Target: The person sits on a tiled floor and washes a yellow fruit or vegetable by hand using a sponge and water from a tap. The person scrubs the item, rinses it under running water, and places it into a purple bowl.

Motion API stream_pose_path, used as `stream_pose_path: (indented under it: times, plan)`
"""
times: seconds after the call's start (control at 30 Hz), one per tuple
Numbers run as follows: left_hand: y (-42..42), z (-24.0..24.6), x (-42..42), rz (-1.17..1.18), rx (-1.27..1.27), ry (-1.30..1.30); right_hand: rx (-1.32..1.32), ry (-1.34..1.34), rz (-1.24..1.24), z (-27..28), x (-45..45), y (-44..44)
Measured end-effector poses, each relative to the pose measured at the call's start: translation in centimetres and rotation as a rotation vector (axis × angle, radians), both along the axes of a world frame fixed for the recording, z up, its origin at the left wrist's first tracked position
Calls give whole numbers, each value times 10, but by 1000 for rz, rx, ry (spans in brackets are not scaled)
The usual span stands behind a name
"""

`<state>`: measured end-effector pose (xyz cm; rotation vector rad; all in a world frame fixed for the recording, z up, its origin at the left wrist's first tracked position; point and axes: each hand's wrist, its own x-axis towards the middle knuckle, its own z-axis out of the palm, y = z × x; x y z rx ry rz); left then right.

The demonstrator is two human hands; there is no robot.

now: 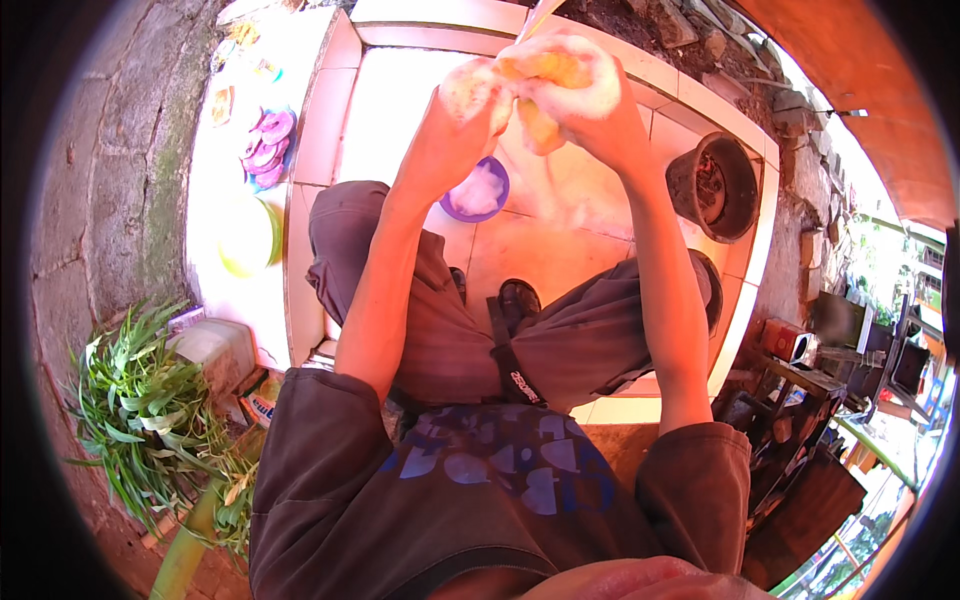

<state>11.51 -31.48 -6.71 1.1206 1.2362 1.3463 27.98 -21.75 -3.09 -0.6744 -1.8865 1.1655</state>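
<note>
Both hands are raised together near the top middle, covered in white suds. My right hand (581, 90) is closed around a soapy yellow sponge (541, 129), part of which hangs below the fingers. A thin, pale, shiny utensil (538, 16) sticks up from between the hands; its kind cannot be told. My left hand (474, 101) is beside the sponge with its fingers curled, and suds hide what it grips. Below the hands, a purple bowl (477, 191) with white foam sits on the tiled floor of the basin.
A dark bucket (712, 187) with debris stands at the basin's right side. On the left tiled ledge are purple slices or pieces (268, 148) on a blue dish and a yellow-green bowl (250, 236). Leafy green plants (142, 412) lie lower left. A raised tiled rim (742, 315) surrounds the basin.
</note>
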Motion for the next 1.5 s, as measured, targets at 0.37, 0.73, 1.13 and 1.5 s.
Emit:
stream_pose_path:
  times: [0.37, 0.73, 1.13, 1.5]
  plan:
    - [0, -4, -4, -47, 32, 2, 220, 3, -188, -5, -8, 5]
    - [0, -12, -3, 45, 227, 282, 299, 84, -306, -14, -12, 8]
    - [1, -3, -10, 46, 196, 327, -122, 8, 14, -16, -13, -8]
    - [6, -12, -5, 35, 238, 309, -183, 189, -1, -10, -11, 0]
